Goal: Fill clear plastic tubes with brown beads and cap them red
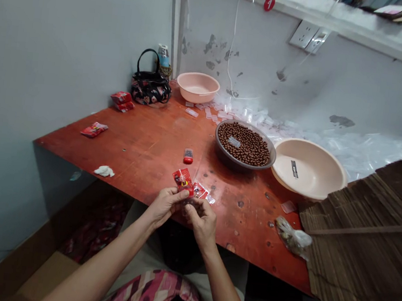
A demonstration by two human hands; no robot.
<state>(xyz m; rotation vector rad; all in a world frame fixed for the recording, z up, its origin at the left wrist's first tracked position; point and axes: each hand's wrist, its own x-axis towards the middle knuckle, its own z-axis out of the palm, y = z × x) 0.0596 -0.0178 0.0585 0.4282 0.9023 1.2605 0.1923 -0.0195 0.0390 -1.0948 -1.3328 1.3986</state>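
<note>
Near the table's front edge, my left hand (166, 205) is closed on a red printed packet (183, 177), thumb on top. The fingers of my right hand (202, 221) pinch the lower end of the same item, a dark, see-through part whose contents I cannot make out. More red printed packaging (201, 191) lies flat just beyond my right hand. A small clear box with a red end (188, 156) and dark contents sits farther back. To its right stands a grey bowl (219, 145) full of round brown balls, with a small clear plastic box (234, 141) on top.
A cream basin (314, 169) and a pink basin (197, 88) stand on the table (144, 140). Clear plastic pieces (376, 152) pile along the wall. Stacked brown cardboard (371, 240) covers the right side. A handbag (151, 88) and red packets (122, 100) sit at left.
</note>
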